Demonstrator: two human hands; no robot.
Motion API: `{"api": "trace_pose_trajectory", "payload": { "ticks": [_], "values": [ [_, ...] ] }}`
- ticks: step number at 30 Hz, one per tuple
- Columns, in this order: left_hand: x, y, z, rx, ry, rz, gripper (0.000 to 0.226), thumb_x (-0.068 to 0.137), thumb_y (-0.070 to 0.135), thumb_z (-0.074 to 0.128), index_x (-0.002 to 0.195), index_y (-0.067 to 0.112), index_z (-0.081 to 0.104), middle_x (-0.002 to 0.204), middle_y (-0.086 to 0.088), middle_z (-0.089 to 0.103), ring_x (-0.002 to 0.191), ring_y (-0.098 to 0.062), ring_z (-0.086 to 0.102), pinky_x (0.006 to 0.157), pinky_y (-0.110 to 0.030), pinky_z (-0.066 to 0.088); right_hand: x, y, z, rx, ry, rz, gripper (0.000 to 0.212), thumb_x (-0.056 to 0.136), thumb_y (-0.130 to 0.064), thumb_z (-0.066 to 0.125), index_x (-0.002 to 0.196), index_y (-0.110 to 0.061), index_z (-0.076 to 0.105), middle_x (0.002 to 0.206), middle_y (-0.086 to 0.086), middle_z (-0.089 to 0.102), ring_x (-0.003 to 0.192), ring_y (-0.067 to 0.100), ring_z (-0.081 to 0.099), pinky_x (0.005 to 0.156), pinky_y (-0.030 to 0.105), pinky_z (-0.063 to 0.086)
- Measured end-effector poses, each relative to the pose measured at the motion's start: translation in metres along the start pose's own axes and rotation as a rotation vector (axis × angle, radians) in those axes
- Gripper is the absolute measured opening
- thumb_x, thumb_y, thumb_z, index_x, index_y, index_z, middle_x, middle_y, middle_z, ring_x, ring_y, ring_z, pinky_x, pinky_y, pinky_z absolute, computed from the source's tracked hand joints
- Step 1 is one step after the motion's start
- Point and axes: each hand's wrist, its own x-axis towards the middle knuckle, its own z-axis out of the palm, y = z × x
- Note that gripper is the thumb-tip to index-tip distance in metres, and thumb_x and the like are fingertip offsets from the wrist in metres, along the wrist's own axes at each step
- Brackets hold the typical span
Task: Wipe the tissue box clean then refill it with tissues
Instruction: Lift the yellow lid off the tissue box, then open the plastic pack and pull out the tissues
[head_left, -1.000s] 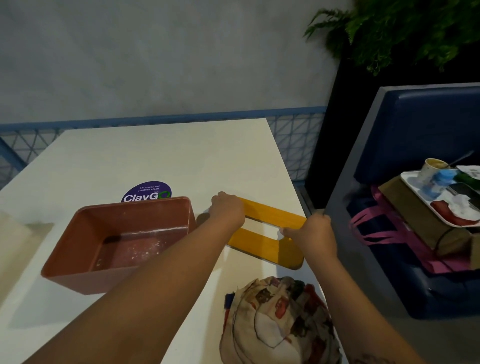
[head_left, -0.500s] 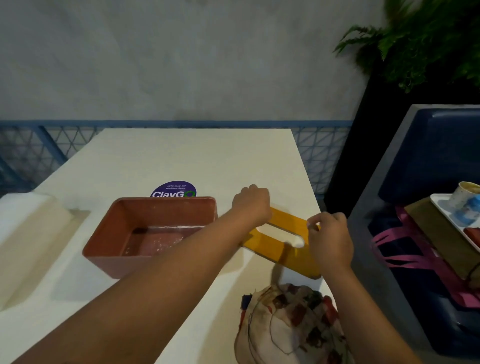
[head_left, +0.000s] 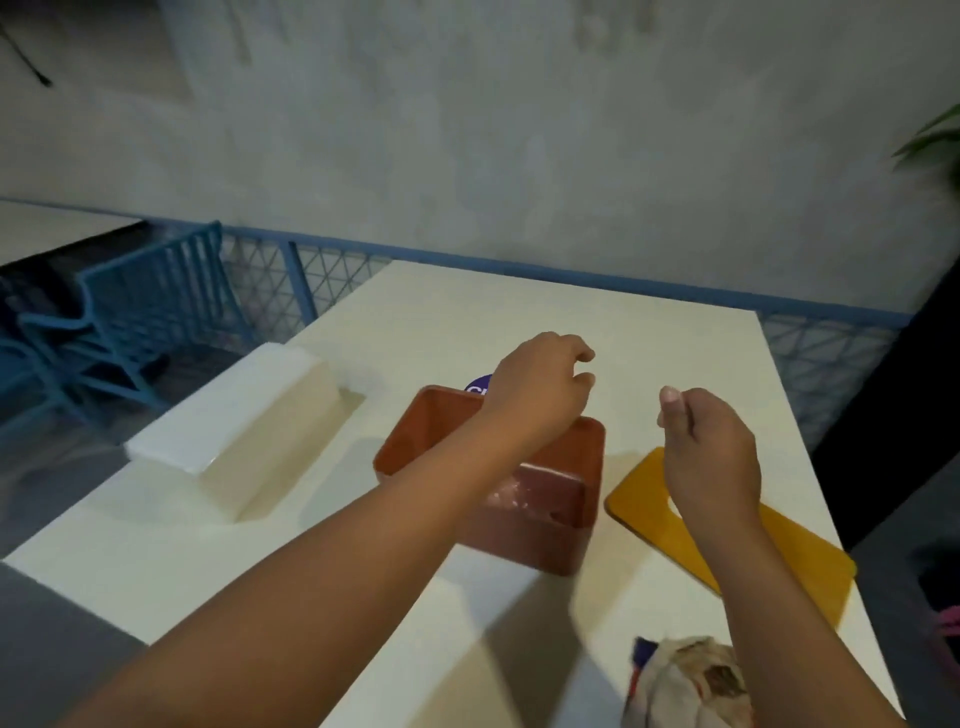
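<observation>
The tissue box (head_left: 524, 540), a terracotta tray with its open side up, stands near the middle of the cream table (head_left: 545, 306); its long axis runs roughly left to right, the right end slightly nearer. The yellow lid (head_left: 800, 564) lies flat just right of the box, long axis from far left to near right, its near corner close to the table's right edge. The left hand (head_left: 540, 397) hovers over the box's far rim, fingers loosely curled and holding nothing. The right hand (head_left: 714, 452) hovers over the lid's far end, likewise loosely curled and holding nothing. A white stack of tissues (head_left: 234, 431) lies left of the box, with bare tabletop between them. A purple sticker (head_left: 475, 388) shows past the far rim, with bare tabletop beyond. A patterned cloth (head_left: 693, 686) lies at the near edge.
</observation>
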Motion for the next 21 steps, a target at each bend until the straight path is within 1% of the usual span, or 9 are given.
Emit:
{"api": "trace_pose_trajectory", "payload": {
  "ticks": [2, 5, 8, 11, 12, 15, 17, 19, 21],
  "values": [
    [-0.002, -0.024, -0.019, -0.007, 0.039, -0.050, 0.033, 0.093, 0.024, 0.053, 0.126, 0.020, 0.056, 0.129, 0.001, 0.057, 0.111, -0.016, 0.057, 0.093, -0.030, 0.046, 0.000, -0.022, 0.011, -0.025, -0.039, -0.054, 0.036, 0.097, -0.035, 0.041, 0.077, -0.009, 0.056, 0.077, 0.007, 0.057, 0.069, 0.018, 0.050, 0.052, 0.024, 0.031],
    [-0.005, -0.062, -0.044, -0.007, 0.084, -0.119, 0.033, 0.093, 0.025, 0.053, 0.126, 0.021, 0.056, 0.129, 0.002, 0.058, 0.112, -0.015, 0.057, 0.092, -0.029, 0.045, 0.001, -0.053, 0.034, 0.028, -0.131, -0.035, 0.011, 0.092, -0.024, 0.056, 0.096, -0.014, 0.058, 0.091, 0.004, 0.059, 0.083, 0.019, 0.055, 0.063, 0.023, 0.036],
    [-0.005, -0.102, -0.072, 0.006, 0.119, -0.180, 0.033, 0.093, 0.027, 0.053, 0.126, 0.021, 0.056, 0.128, 0.002, 0.058, 0.111, -0.015, 0.057, 0.091, -0.028, 0.045, -0.005, -0.084, 0.065, 0.073, -0.208, -0.025, 0.029, 0.088, -0.024, 0.063, 0.115, -0.021, 0.053, 0.100, 0.000, 0.058, 0.089, 0.017, 0.057, 0.068, 0.021, 0.040],
    [-0.004, -0.145, -0.105, 0.008, 0.119, -0.232, 0.034, 0.093, 0.029, 0.053, 0.126, 0.020, 0.056, 0.127, 0.002, 0.059, 0.110, -0.015, 0.058, 0.091, -0.030, 0.046, -0.013, -0.118, 0.097, 0.148, -0.249, -0.076, 0.029, 0.087, -0.023, 0.063, 0.115, -0.022, 0.053, 0.096, -0.002, 0.058, 0.083, 0.009, 0.053, 0.062, 0.008, 0.034],
    [-0.004, -0.161, -0.117, 0.011, 0.116, -0.247, 0.034, 0.092, 0.030, 0.054, 0.125, 0.020, 0.056, 0.126, 0.002, 0.060, 0.109, -0.015, 0.058, 0.090, -0.030, 0.046, -0.016, -0.128, 0.109, 0.174, -0.269, -0.088, 0.028, 0.087, -0.023, 0.063, 0.113, -0.022, 0.053, 0.094, -0.001, 0.058, 0.080, 0.007, 0.052, 0.063, 0.007, 0.034],
    [-0.002, -0.213, -0.149, -0.003, 0.135, -0.308, 0.034, 0.091, 0.031, 0.055, 0.124, 0.020, 0.057, 0.123, 0.002, 0.060, 0.109, -0.015, 0.056, 0.087, -0.027, 0.043, -0.024, -0.162, 0.150, 0.239, -0.340, -0.076, 0.025, 0.086, -0.027, 0.064, 0.108, -0.026, 0.052, 0.093, -0.004, 0.054, 0.074, 0.007, 0.053, 0.060, 0.014, 0.037],
    [0.000, -0.245, -0.165, -0.031, 0.147, -0.355, 0.035, 0.091, 0.030, 0.056, 0.124, 0.019, 0.057, 0.124, 0.001, 0.059, 0.111, -0.015, 0.055, 0.085, -0.026, 0.041, -0.028, -0.181, 0.178, 0.320, -0.410, -0.003, 0.028, 0.085, -0.028, 0.066, 0.108, -0.028, 0.050, 0.093, -0.006, 0.051, 0.073, 0.012, 0.054, 0.062, 0.022, 0.043],
    [0.000, -0.272, -0.175, -0.035, 0.142, -0.389, 0.039, 0.090, 0.030, 0.057, 0.127, 0.016, 0.055, 0.128, -0.001, 0.057, 0.115, -0.016, 0.054, 0.087, -0.026, 0.039, -0.032, -0.197, 0.203, 0.371, -0.484, 0.095, 0.037, 0.084, -0.029, 0.067, 0.115, -0.025, 0.048, 0.098, -0.005, 0.049, 0.079, 0.017, 0.056, 0.068, 0.033, 0.051],
    [0.002, -0.301, -0.182, -0.045, 0.112, -0.415, 0.044, 0.090, 0.030, 0.057, 0.130, 0.013, 0.051, 0.133, -0.004, 0.054, 0.120, -0.019, 0.052, 0.090, -0.027, 0.039, -0.038, -0.209, 0.230, 0.419, -0.536, 0.193, 0.046, 0.084, -0.027, 0.067, 0.124, -0.022, 0.044, 0.107, 0.000, 0.047, 0.080, 0.015, 0.054, 0.068, 0.035, 0.053]
  ]
}}
